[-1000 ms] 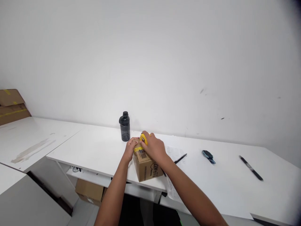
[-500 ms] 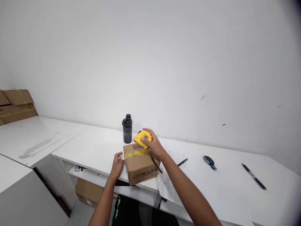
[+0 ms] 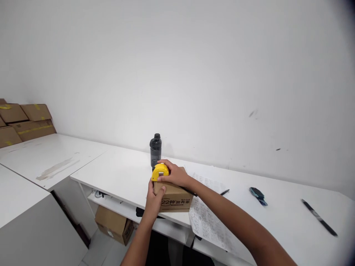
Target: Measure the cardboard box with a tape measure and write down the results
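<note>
A small brown cardboard box [image 3: 176, 199] with printed lettering sits at the near edge of a white table [image 3: 124, 173]. My right hand [image 3: 174, 175] is closed on a yellow tape measure [image 3: 159, 171], holding it on the box's top left corner. My left hand [image 3: 154, 199] grips the box's left front corner, thumb pressed on the front face just below the tape measure.
A dark bottle [image 3: 155, 150] stands behind the box. A printed paper sheet [image 3: 208, 218] lies to the right, with a black pen [image 3: 224, 192], a dark small device [image 3: 257, 195] and a black marker [image 3: 318, 217] further right. Cardboard boxes [image 3: 24, 122] are stacked at far left; another box [image 3: 111, 223] sits under the table.
The tape stretched across the box top is gone from view. My right hand brought the tape measure down to the box's left corner, and my left hand went from open beside the box to gripping it.
</note>
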`<state>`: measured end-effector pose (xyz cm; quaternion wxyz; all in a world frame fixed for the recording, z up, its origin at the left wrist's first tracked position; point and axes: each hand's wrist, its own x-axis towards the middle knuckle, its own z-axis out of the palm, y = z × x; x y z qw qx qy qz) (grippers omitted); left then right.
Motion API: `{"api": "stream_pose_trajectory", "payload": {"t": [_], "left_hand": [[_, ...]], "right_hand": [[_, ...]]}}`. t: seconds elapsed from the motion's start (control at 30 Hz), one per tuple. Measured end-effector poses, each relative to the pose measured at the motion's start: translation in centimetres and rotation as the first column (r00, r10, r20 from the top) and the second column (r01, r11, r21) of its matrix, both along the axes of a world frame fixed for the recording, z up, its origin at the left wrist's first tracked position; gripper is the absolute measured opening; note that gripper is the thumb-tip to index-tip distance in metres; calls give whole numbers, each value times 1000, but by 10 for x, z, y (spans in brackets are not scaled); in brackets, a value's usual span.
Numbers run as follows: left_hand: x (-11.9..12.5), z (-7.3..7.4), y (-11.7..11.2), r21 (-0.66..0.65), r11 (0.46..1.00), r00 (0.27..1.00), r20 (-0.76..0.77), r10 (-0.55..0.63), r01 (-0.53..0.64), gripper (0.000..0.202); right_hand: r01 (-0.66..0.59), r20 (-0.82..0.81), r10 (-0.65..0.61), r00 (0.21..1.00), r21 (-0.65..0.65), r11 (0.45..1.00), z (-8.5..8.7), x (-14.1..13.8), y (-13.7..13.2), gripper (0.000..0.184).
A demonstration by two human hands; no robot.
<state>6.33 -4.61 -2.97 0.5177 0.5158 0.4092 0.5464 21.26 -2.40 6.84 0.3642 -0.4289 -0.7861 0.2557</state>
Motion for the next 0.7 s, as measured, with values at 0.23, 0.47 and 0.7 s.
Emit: {"api": "stream_pose_trajectory", "payload": {"t": [0.23,0.47,0.7], "left_hand": [[-4,11,4,94,994,988,-137,67,-54,66],[-6,9,4,117,986,968,-210,139,-117,67],[-7,7,9,146,983,955,-258,145,-109,63]], "right_hand": [[-56,358,-16,933,191,980,17,0,-8,56],[70,340,-97,935,90,993,20,69,-50,44],[267,323,-256,911,10,964,11,131,-82,34]]}}
